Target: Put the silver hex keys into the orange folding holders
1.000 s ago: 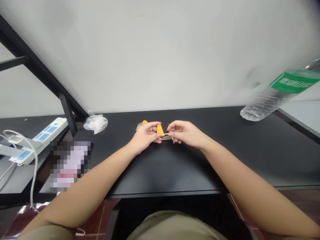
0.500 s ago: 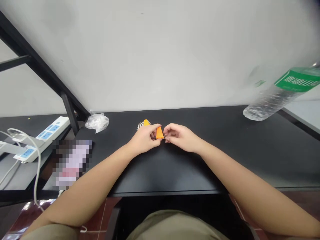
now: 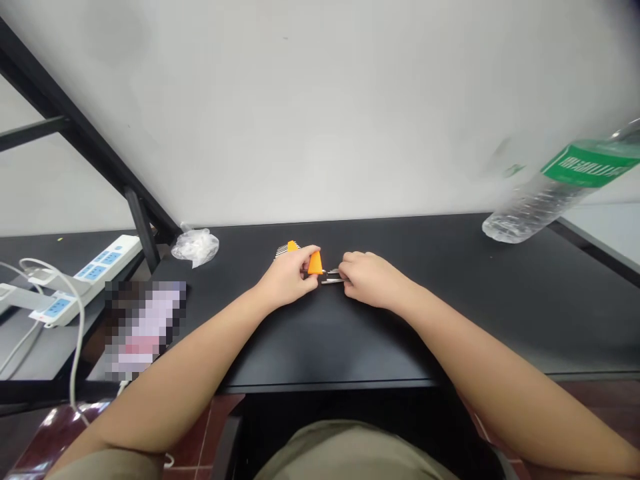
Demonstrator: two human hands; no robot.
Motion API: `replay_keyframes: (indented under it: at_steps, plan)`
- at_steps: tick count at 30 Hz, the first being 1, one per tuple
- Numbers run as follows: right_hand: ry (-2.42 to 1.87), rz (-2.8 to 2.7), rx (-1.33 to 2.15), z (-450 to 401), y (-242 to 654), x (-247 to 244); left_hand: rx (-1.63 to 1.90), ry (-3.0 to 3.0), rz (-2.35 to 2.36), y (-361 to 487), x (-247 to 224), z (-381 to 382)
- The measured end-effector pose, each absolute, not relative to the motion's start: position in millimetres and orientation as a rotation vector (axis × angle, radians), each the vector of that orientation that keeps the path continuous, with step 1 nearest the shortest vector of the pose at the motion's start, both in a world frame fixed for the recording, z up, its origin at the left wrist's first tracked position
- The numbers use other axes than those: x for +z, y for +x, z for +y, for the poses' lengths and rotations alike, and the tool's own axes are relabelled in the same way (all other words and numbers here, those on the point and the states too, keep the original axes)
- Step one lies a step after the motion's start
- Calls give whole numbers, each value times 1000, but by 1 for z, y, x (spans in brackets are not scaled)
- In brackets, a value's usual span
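Pinched between the thumb and fingers of my left hand [image 3: 289, 277] is an orange hex key holder [image 3: 315, 263], held upright just above the black desk. Just behind that hand lies another orange holder [image 3: 293, 246] with several thin metal keys [image 3: 281, 251] sticking out of it. My right hand [image 3: 373, 279] is a short way to the right, palm down, with its fingers curled over thin silver hex keys [image 3: 333, 281] that point left toward the holder. The fingers hide the right ends of these keys.
A crumpled clear plastic bag [image 3: 196, 247] lies at the back left. A white power strip [image 3: 90, 280] with cables and a blurred-out flat object [image 3: 150, 327] are on the left. A large plastic bottle [image 3: 545, 190] stands at the right by the wall.
My right hand has moved right, away from the orange holder, and turned palm down over the silver keys, which now show between the hands. My left hand still grips the holder.
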State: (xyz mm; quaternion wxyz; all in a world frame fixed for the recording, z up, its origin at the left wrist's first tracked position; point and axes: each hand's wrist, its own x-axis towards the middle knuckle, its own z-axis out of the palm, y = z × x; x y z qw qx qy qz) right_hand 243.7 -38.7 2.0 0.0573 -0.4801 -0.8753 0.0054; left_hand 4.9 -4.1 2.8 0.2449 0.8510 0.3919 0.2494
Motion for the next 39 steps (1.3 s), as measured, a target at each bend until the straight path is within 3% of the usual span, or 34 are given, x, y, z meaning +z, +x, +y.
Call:
replay_keyframes:
  at_steps: [20, 29, 39]
  plan:
    - [-1161, -2196, 390, -31, 269, 22, 721, 2245, 1023, 1, 3, 0]
    - [-1082, -2294, 414, -38, 260, 24, 598, 2147, 863, 6, 9, -7]
    - [-1130, -2196, 396, -37, 268, 30, 759, 2111, 989, 3, 2, -5]
